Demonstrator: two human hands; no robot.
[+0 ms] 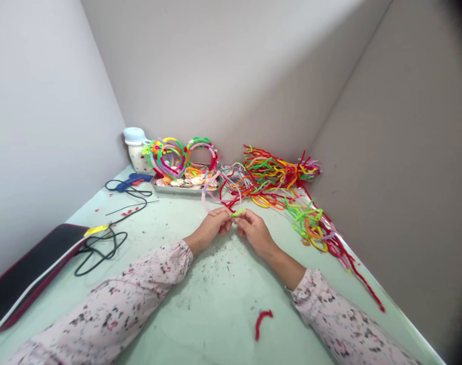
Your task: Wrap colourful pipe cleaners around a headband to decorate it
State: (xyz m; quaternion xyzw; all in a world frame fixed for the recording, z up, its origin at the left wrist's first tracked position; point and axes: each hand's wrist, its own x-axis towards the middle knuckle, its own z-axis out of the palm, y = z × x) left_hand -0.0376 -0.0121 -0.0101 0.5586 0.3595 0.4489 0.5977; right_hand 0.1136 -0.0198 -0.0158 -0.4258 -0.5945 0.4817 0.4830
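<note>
Green stem (238, 213) at twelve o'clock, pinched by fingers of left hand (215, 222) and right hand (256, 234); apparent twisting calls for steady tension.

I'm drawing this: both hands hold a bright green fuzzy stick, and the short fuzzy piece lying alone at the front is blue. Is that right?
Not quite: the short fuzzy piece at the front is red, not blue, as the head view shows. The left hand and right hand do hold a bright green fuzzy stick.
</note>
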